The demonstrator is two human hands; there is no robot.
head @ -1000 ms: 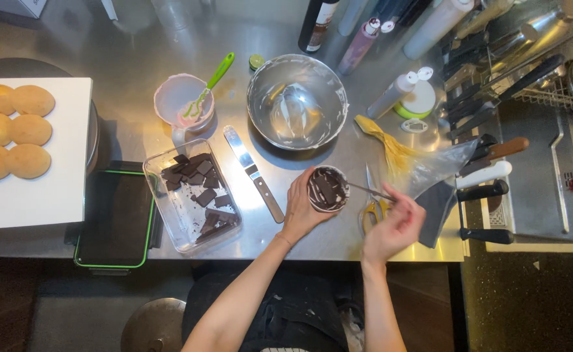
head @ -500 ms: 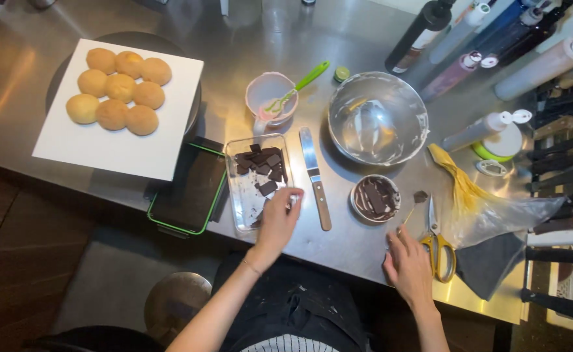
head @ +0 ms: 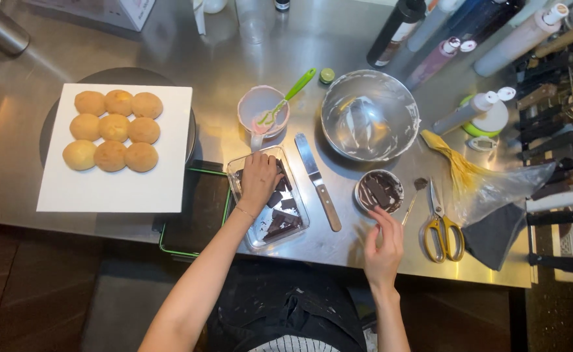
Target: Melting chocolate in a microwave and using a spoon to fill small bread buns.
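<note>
My left hand [head: 258,180] reaches into a clear rectangular container [head: 297,225] of dark chocolate pieces [head: 284,218], fingers curled over the pieces at its far end. Whether it grips a piece I cannot tell. My right hand [head: 383,245] hovers open just below a small round bowl [head: 379,191] that holds chocolate pieces, fingertips near its rim. A thin metal tool [head: 408,210] lies beside that bowl.
A palette knife [head: 317,180] lies between container and bowl. Behind stand a large steel bowl [head: 369,115], a cup with a green spatula [head: 264,112], and bottles [head: 404,29]. Yellow scissors [head: 441,223] and a piping bag [head: 475,182] lie right. Buns [head: 112,130] sit on a white board left.
My left hand left the small bowl and moved into the chocolate container. My right hand put down the thin tool and drew back below the bowl. The camera view shifted.
</note>
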